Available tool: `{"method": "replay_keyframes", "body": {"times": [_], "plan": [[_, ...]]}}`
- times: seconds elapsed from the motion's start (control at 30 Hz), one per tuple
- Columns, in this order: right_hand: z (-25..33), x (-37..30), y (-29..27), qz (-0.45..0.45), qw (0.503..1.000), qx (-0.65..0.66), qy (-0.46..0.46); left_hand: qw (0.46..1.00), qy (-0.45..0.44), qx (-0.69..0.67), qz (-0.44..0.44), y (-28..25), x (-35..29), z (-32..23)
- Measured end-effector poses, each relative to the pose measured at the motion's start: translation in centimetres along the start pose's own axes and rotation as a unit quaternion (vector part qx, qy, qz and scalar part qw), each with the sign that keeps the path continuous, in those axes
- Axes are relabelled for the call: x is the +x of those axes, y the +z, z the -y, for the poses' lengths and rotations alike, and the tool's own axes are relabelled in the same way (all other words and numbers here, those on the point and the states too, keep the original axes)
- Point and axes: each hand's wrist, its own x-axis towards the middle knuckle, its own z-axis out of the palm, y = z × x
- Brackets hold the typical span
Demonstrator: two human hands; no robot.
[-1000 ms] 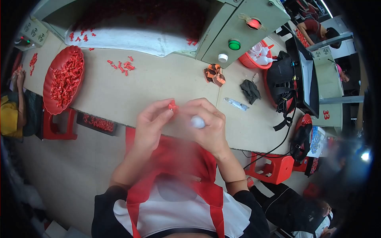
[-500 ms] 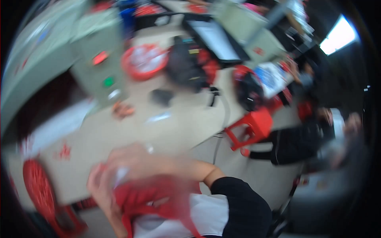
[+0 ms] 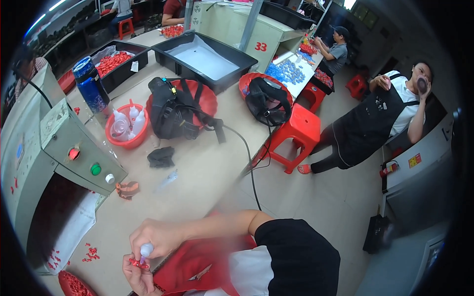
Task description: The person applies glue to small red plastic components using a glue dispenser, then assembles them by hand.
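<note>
At the near edge of the table my two hands meet. My right hand [image 3: 160,238] grips a small whitish squeeze bottle [image 3: 146,249] with a purplish lower end, pointed down. Just below it, the fingers of my left hand [image 3: 134,277] pinch a small red piece [image 3: 140,264], close to the bottle's tip. The exact kind of the red piece is too small to tell. Several similar red pieces [image 3: 91,253] lie on the table to the left, near a red dish [image 3: 74,285] full of them.
On the left stands a grey-green machine [image 3: 81,143] with buttons and an opening. A red basket [image 3: 129,142] holds squeeze bottles beside a blue flask [image 3: 90,84]. A black bag [image 3: 175,111], a dark cloth [image 3: 161,157] and black trays [image 3: 217,84] lie farther back. A red stool [image 3: 297,133] and an aproned person [image 3: 370,118] are right.
The view has turned and sharpened from a blur, so table things sit elsewhere in the picture. My hands remain together and appear lower; the bottle and red piece now show clearly.
</note>
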Motion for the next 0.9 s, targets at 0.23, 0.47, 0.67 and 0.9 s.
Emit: {"method": "replay_keyframes", "body": {"times": [0.23, 0.47, 0.67, 0.9], "plan": [[0.3, -0.1, -0.6, -0.007, 0.995, 0.059, 0.076, 0.994, -0.036, -0.097, -0.026, -1.0, 0.5, 0.8], [0.8, -0.5, -0.1, -0.009, 0.993, 0.077, 0.085, 0.959, -0.103, -0.265, 0.007, -1.6, -0.3, 1.7], [1.2, 0.0, -0.3, 0.001, 0.985, 0.121, 0.124, 0.959, -0.11, -0.257, -0.042, -2.5, -1.7, 2.7], [0.1, 0.1, -1.6, -0.033, 0.972, 0.087, 0.218, 0.905, -0.139, -0.383, 0.12, 2.2, 1.7, 3.0]]}}
